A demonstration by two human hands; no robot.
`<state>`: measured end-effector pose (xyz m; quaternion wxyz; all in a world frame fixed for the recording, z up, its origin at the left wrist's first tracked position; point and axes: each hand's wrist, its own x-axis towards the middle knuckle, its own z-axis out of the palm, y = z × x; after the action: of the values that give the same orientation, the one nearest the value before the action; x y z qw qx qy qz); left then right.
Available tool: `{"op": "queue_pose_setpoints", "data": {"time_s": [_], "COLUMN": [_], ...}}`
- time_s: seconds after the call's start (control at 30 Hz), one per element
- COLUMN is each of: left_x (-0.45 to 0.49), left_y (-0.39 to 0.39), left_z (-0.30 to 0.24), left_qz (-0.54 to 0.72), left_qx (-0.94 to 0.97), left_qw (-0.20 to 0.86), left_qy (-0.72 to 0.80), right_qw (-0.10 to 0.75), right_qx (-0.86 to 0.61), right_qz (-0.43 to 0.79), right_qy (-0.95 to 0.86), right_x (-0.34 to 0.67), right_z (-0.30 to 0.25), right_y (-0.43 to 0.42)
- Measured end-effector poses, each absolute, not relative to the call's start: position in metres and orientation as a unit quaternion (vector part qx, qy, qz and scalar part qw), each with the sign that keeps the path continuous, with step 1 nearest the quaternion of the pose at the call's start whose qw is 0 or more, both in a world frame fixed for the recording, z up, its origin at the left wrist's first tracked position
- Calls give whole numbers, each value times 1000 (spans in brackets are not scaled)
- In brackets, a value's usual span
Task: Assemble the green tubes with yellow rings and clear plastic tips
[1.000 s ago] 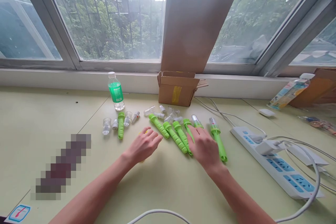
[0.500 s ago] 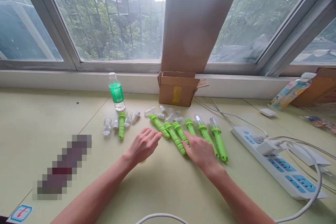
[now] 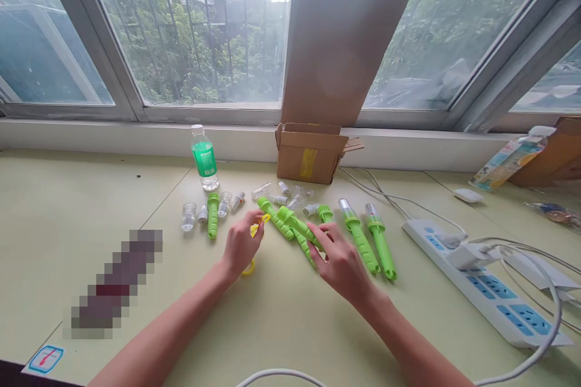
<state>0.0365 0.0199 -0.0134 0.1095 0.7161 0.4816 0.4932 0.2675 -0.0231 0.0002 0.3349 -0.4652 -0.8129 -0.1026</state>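
Observation:
My right hand (image 3: 342, 263) grips a green ribbed handle (image 3: 293, 222) with a threaded end, raised and tilted over another green handle (image 3: 303, 248). My left hand (image 3: 241, 245) is closed on a yellow strap (image 3: 266, 217), whose loops stick out above and below the fingers. More green handles lie close by, one just beyond the left hand and one upright-lying piece (image 3: 212, 217) at the left. Two green sticks with clear tops (image 3: 361, 239) rest right of my right hand. Clear ribbed caps (image 3: 189, 217) and small white cylinders (image 3: 203, 213) are scattered behind.
A green-labelled bottle (image 3: 204, 160) and an open cardboard box (image 3: 308, 157) stand near the sill. On the right are a white power strip (image 3: 454, 266) with plugs and cables, and a tilted bottle (image 3: 512, 160). A pixelated patch (image 3: 118, 284) covers something at the left.
My right hand has lifted a green handle off the table, its threaded end shifting left. The left hand has turned and now shows the yellow strap in its fingers.

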Motion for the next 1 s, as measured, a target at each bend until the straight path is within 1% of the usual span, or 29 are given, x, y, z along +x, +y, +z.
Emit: {"op": "queue_pose_setpoints", "data": {"time_s": [0.13, 0.3, 0.47, 0.6, 0.73, 1.0], "left_x": [43, 48, 47, 43, 41, 45], "left_y": [17, 10, 9, 13, 15, 11], "left_z": [-10, -1, 6, 9, 11, 10], "left_qz": [556, 592, 596, 567, 542, 572], "left_qx": [637, 564, 497, 453, 468, 476], "left_qw": [246, 345, 454, 557, 578, 536], "left_qy": [474, 461, 438, 404, 392, 399], "right_qw": [323, 314, 306, 297, 281, 274], "right_qx": [-422, -426, -440, -457, -467, -472], "right_qz": [-57, -32, -47, -86, -131, -158], "right_qy": [-846, -848, -843, -834, -828, -823], "right_x": [258, 252, 252, 254, 255, 253], "right_z": [-1, -3, -2, -2, -1, 0], "right_y": [-30, -32, -33, -33, -31, -31]}}
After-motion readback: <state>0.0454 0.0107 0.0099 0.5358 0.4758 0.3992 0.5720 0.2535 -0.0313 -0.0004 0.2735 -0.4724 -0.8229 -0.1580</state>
